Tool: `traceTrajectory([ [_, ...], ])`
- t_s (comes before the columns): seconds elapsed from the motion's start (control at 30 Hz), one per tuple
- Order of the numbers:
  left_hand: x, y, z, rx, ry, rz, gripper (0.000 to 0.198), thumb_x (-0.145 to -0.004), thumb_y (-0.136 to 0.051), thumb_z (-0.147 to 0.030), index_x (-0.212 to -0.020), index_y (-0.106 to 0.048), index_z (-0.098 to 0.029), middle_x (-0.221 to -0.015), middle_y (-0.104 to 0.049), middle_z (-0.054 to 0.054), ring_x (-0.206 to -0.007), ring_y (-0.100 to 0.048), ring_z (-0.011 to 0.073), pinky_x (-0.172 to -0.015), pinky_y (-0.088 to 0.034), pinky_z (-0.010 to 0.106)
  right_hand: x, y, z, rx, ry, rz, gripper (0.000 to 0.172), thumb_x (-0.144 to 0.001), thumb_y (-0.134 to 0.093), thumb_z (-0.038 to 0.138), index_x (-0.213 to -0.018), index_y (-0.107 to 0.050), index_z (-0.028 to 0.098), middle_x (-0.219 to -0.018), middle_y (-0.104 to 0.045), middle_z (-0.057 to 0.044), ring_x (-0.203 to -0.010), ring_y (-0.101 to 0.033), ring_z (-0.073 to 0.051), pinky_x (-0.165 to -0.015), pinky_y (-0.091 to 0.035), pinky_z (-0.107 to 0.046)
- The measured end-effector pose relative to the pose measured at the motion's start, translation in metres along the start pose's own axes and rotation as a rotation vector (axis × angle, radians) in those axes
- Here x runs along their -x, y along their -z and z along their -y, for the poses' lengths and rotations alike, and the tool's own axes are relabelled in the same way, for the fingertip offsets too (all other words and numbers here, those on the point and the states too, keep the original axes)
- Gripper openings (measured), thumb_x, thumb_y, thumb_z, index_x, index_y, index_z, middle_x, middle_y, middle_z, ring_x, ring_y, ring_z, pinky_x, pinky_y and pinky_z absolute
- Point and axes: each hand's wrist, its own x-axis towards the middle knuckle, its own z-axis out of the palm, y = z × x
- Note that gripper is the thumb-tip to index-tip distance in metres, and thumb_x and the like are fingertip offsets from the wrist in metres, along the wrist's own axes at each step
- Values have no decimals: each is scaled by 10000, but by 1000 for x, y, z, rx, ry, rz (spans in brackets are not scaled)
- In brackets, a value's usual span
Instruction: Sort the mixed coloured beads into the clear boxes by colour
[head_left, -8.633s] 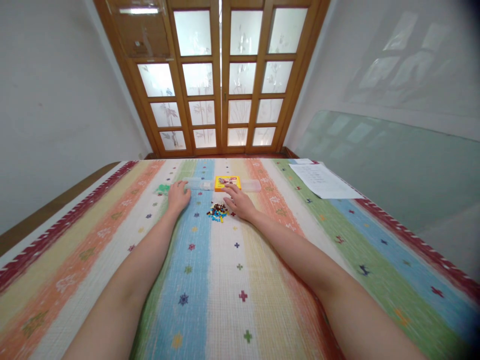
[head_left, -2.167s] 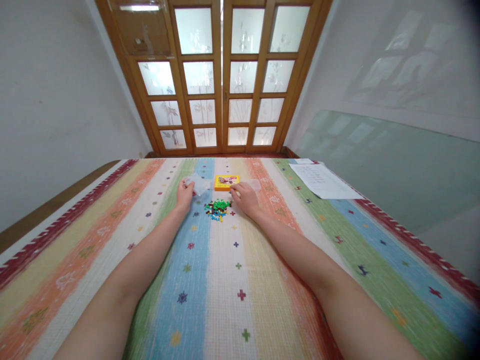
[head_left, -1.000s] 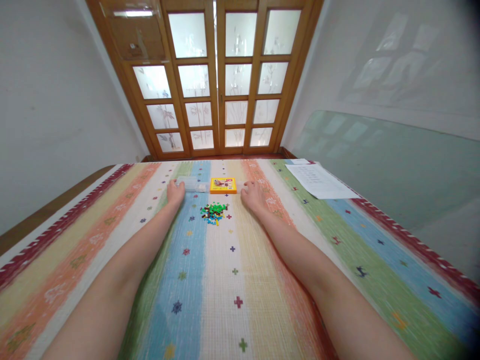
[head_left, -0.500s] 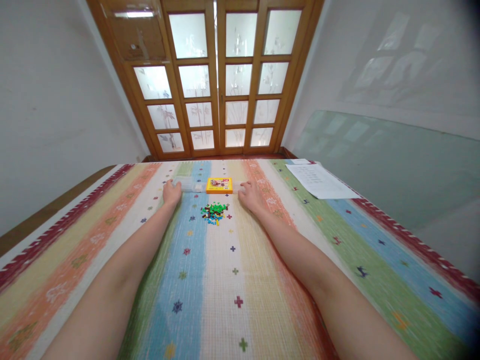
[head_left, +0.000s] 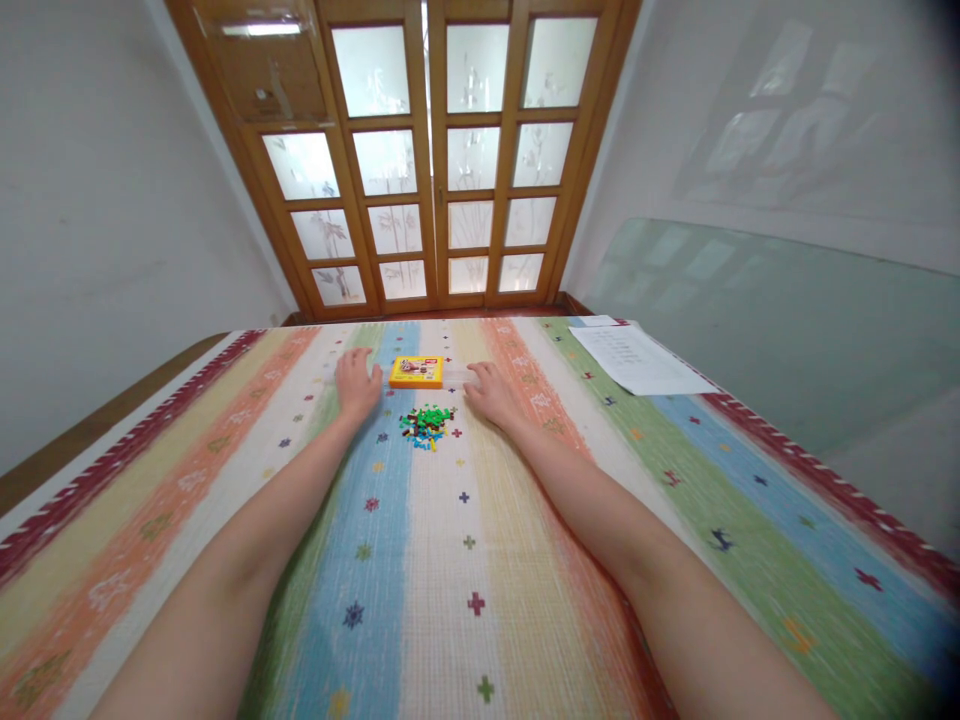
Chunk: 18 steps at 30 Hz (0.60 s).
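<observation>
A small yellow box (head_left: pixel 416 372) with a printed picture lies toward the far side of the table, with see-through plastic (head_left: pixel 454 374) showing at its right. My left hand (head_left: pixel 358 386) is just left of the yellow box, thumb and fingers apart; more clear plastic lies faintly around its fingers. At the right end of the clear plastic, my right hand (head_left: pixel 491 394) has its curved fingers and thumb around the edge. Nearer me than the box is a loose pile of tiny building bricks (head_left: pixel 427 425), mostly green, with brown, blue and yellow ones.
A striped cloth (head_left: pixel 442 560) covers the table. White printed sheets (head_left: pixel 637 358) lie at the far right. Against the right wall leans a pale glass-like panel (head_left: pixel 750 320). Beyond the table's far edge stand wooden doors (head_left: pixel 435 200) with glass panes.
The yellow box has shifted left. My left hand has come rightward, closer to it, and its fingers have spread. My right hand has moved slightly left.
</observation>
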Motion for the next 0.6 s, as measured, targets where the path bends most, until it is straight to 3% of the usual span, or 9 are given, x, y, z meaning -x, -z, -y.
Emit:
traceTrajectory([
  [0.1, 6, -16, -32, 77, -306, 302, 331, -972, -528, -288, -1247, -701, -226, -1355, -615, 116, -1291, -544, 295, -1163, -410, 493, 0, -1, -1, -57, 22, 22, 457, -985, -572, 323, -1424, -570, 194, -1403, -565, -134, -1255, -579, -261, -1106, -469, -403],
  [0.23, 17, -36, -64, 52, -612, 511, 402, -1014, -524, -413, -1366, -665, -282, -1517, -551, 85, -1427, -455, 290, -1245, -291, 517, -1, -4, -5, -151, 60, 33, 444, -1009, -546, 329, -1439, -556, 219, -1424, -565, -122, -1277, -578, -241, -1107, -475, -403],
  [0.4, 22, -42, -74, -46, -627, 670, 559, -1057, -404, -540, -1579, -445, -343, -1665, -396, 63, -1535, -335, 308, -1265, -195, 571, -4, -11, -12, -241, 60, -5, 412, -1046, -479, 351, -1428, -568, 224, -1415, -588, -128, -1307, -572, -236, -1115, -474, -418],
  [0.6, 10, -42, -59, -23, -587, 751, 559, -1085, -279, -563, -1587, -425, -365, -1693, -347, 27, -1566, -295, 268, -1278, -160, 551, -5, -16, -17, -232, 29, -9, 430, -1063, -453, 408, -1424, -575, 208, -1415, -599, -137, -1308, -577, -247, -1123, -464, -426],
])
